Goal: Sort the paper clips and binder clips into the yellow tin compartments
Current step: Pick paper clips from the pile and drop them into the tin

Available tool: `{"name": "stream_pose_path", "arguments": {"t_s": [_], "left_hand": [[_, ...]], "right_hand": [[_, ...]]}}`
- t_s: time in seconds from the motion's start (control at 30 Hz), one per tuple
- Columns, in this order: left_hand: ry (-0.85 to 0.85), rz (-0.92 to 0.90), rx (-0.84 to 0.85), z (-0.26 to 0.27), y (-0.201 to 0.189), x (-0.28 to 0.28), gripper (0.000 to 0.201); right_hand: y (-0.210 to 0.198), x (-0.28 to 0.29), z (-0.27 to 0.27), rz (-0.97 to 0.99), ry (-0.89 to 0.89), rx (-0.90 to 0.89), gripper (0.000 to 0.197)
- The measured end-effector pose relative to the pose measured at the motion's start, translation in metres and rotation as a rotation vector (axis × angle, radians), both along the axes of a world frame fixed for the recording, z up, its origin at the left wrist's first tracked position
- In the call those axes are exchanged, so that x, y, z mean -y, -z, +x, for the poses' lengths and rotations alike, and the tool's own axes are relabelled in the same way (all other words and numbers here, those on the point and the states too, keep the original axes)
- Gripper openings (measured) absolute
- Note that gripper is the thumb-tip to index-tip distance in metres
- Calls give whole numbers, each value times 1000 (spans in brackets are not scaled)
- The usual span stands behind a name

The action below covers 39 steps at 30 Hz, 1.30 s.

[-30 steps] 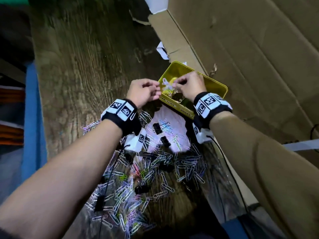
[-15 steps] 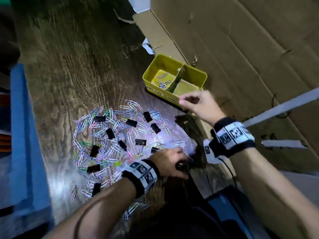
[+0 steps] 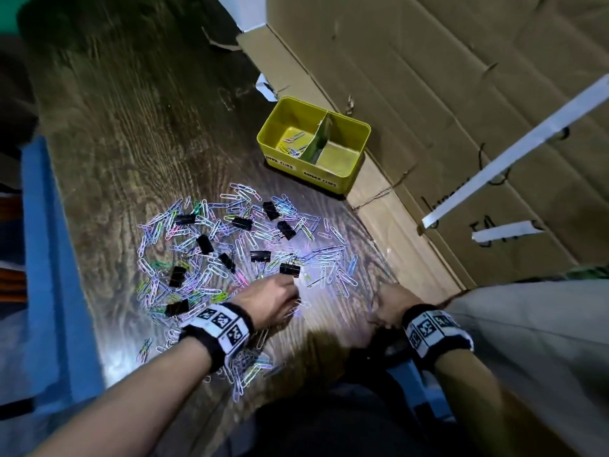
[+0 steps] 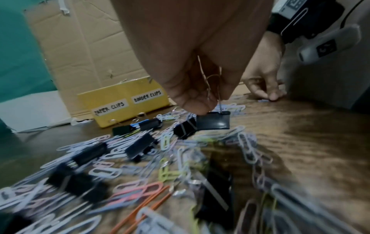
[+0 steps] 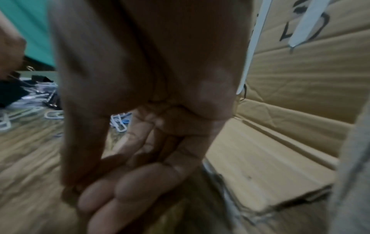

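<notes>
The yellow tin stands at the table's far right, with a divider; several paper clips lie in its left compartment, labelled PAPER CLIPS, and the right one, labelled BINDER CLIPS, looks bare. A spread pile of coloured paper clips mixed with several black binder clips covers the wood in front of it. My left hand pinches the wire handles of one black binder clip at the pile's near edge. My right hand reaches down right of the pile, fingertips on the table, with nothing seen in it.
Flattened cardboard covers the right side beyond the tin, with white strips lying on it. A blue edge runs along the table's left side. Bare dark wood lies behind the pile.
Both hands left the tin and came back to the pile. The left hand took hold of a binder clip's handles; the right dropped to the table near its front edge.
</notes>
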State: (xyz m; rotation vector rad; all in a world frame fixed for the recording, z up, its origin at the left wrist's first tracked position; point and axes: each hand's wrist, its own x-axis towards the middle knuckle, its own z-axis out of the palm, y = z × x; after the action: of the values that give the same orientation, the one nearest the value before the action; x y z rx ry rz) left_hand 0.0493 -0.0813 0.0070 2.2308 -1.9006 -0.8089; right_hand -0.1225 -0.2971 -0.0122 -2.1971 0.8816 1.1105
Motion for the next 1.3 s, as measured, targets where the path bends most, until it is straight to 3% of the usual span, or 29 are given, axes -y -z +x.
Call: {"name": "stream_pose_path", "arguments": {"t_s": [0.13, 0.23, 0.33, 0.43, 0.5, 0.6, 0.67, 0.77, 0.83, 0.93, 1.1, 1.3], "left_hand": [[-28, 184, 144, 18, -16, -11, 36], [-51, 353, 275, 29, -25, -2, 52], [-108, 258, 341, 38, -29, 22, 54], [-148, 82, 276, 38, -29, 65, 38], [-126, 44, 209, 32, -26, 98, 30], [-59, 139, 160, 21, -10, 132, 66], [-12, 272, 189, 14, 1, 144, 90], [11, 384, 229, 5, 13, 142, 100], [-11, 301, 217, 0, 18, 135, 83], [-42, 196, 154, -3, 22, 123, 46], [-27, 227, 168, -1, 20, 107, 29], [-153, 247, 17, 14, 15, 94, 18]], "right_hand": [[5, -14, 17, -36, 5, 237, 27], [-1, -19, 32, -8, 33, 341, 17], [-7, -13, 31, -92, 175, 466, 10], [-7, -12, 23, -160, 314, 525, 33], [-6, -20, 24, -175, 263, 435, 71], [-2, -35, 31, -178, 193, 330, 104], [2, -39, 38, -169, 181, 339, 109], [3, -42, 47, -154, 227, 357, 112], [0, -44, 50, -150, 212, 352, 103], [-9, -44, 54, -149, 155, 359, 68], [-4, -46, 62, -122, 145, 427, 35], [7, -45, 61, -133, 260, 517, 29]]}}
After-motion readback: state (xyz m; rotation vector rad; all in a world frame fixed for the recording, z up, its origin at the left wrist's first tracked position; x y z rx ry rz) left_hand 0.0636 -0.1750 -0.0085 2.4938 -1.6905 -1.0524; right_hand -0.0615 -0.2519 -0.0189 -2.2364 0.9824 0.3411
